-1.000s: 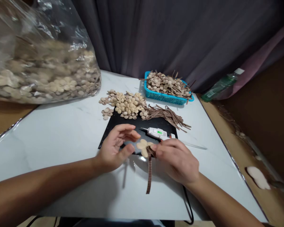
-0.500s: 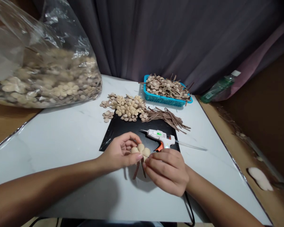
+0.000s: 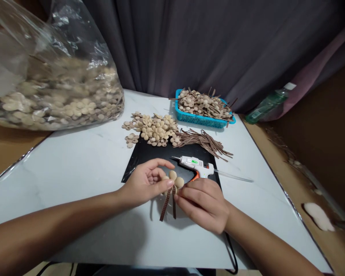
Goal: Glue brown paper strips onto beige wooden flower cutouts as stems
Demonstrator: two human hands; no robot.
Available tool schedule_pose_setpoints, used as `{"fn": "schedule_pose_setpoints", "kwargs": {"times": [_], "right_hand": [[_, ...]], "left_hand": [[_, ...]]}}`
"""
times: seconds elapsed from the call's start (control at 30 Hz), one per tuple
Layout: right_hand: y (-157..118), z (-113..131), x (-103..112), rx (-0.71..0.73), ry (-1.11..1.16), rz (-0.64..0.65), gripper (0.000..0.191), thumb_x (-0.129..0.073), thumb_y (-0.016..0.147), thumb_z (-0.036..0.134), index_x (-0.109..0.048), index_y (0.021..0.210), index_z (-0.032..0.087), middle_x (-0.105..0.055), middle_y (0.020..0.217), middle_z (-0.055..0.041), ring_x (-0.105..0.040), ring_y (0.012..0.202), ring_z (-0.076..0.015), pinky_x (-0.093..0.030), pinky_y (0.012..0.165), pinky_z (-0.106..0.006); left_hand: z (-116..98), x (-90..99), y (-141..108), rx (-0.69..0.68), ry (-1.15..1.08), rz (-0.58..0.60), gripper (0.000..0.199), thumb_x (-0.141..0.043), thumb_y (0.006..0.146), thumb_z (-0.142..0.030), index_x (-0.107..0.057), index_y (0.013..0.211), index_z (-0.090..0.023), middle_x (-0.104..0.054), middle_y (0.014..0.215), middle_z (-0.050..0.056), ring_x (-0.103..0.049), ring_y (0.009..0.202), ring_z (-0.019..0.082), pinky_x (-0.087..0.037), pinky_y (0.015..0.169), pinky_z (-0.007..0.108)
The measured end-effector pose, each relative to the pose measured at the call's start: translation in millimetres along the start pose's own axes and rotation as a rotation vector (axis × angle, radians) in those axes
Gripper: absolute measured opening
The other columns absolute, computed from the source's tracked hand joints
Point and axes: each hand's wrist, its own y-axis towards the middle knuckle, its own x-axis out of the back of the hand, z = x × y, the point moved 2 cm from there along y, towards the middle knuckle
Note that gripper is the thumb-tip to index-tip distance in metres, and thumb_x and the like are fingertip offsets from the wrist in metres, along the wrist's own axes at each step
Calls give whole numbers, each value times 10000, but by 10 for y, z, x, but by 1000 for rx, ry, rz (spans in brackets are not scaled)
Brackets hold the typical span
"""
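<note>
Between my hands is a beige fabric flower (image 3: 173, 175) with a brown checked ribbon (image 3: 165, 205) whose two tails hang down. My left hand (image 3: 146, 182) pinches the flower and ribbon from the left, thumb on the ribbon near the flower's middle. From the right, my right hand (image 3: 204, 203) grips the flower's edge beside the ribbon, its fingers closed. Just behind my right hand a white and orange glue gun (image 3: 196, 165) lies on a black mat (image 3: 149, 157), its nozzle pointing left.
Loose flowers (image 3: 158, 128) and brown ribbon strips (image 3: 204, 142) lie behind the mat. A blue basket (image 3: 201, 119) of ribboned flowers stands farther back. A large clear bag (image 3: 63, 92) of flowers fills the left. A green bottle (image 3: 267, 103) is at right.
The flower has turned slightly between my fingers, and the ribbon tails now hang straighter and show more. My left index finger has lifted a little off the petals.
</note>
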Motion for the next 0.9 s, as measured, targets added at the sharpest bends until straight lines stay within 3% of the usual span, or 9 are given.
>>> {"fn": "schedule_pose_setpoints", "kwargs": {"times": [0.1,0.23,0.33,0.53,0.73,0.9], "right_hand": [[18,6,33,-15,1,9,66,-664,715,38,-688,704,99,-701,716,-85,-639,688,-181,-543,541,-273],[21,16,60,-6,-18,6,72,-675,720,40,-686,698,107,-698,700,-77,-649,696,-181,-548,541,-269],[18,12,78,-46,-33,19,85,-683,714,32,-684,693,115,-700,699,-74,-646,698,-180,-544,540,-274],[7,0,120,-68,-63,28,94,-680,725,42,-677,704,133,-693,746,-77,-636,749,-178,-540,559,-273],[-19,-34,141,-73,-87,48,83,-677,726,64,-678,720,146,-700,765,-63,-633,748,-185,-542,549,-285],[-48,-48,140,-44,-89,24,64,-670,726,82,-681,731,145,-701,775,-67,-640,754,-198,-535,530,-291]], "left_hand": [[12,13,20,-5,-55,2,263,-623,800,-338,-554,965,-145,-597,555,-32,-566,474,96,-469,481,188],[8,65,33,-58,-5,-133,259,-622,798,-380,-543,711,-149,-591,535,-26,-550,447,89,-449,438,174],[-4,86,26,-112,102,-154,308,-625,799,-374,-553,610,-141,-608,531,-4,-574,482,101,-471,469,186],[12,78,18,-122,116,-154,341,-652,765,-453,-567,647,-144,-602,519,-2,-569,456,98,-473,450,184],[36,77,40,-98,67,-221,290,-726,710,-381,-562,693,-143,-619,635,1,-571,505,86,-477,454,169],[-12,84,22,-148,126,-169,311,-624,799,-429,-560,693,-144,-613,601,9,-532,468,80,-438,441,178]]}}
